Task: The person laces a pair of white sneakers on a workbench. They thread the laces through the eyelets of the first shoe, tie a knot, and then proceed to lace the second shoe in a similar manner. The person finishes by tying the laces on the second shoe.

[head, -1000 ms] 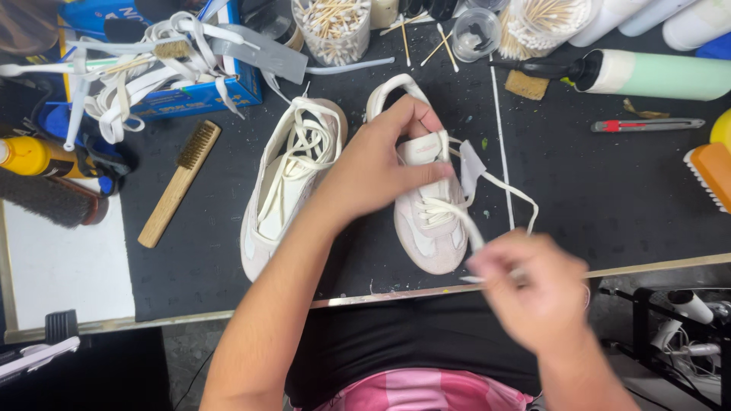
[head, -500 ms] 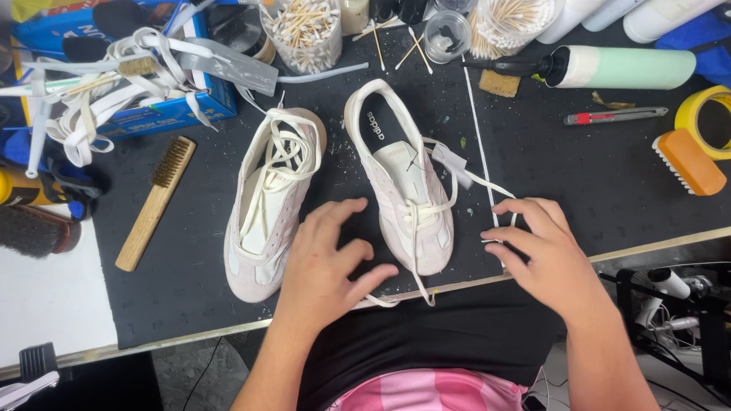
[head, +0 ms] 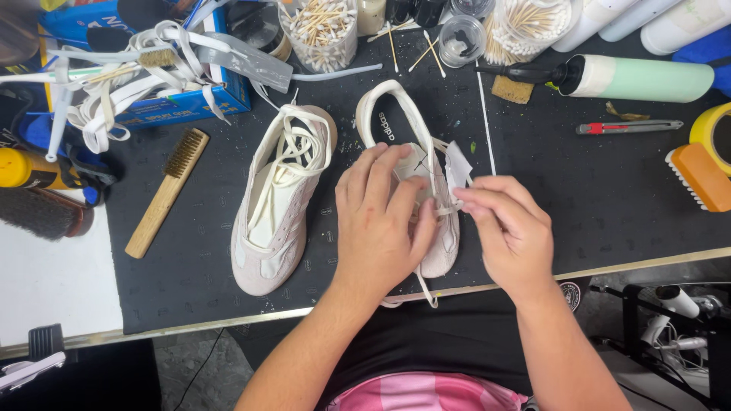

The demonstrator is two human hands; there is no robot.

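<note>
Head view: two hands lace a pale sneaker (head: 438,251) on a black surface (head: 609,198).
Left hand (head: 381,221) spread flat, pinning the light, soft shoe; right hand (head: 506,228) pinching its limp lace (head: 449,207) near the eyelets.

The left hand (head: 384,221) now lies on the right sneaker (head: 415,164) (earlier beside it); the right hand (head: 506,228) pinches its lace (head: 445,205).

Left hand (head: 384,217) flat, right hand (head: 506,228) pinching.
</note>
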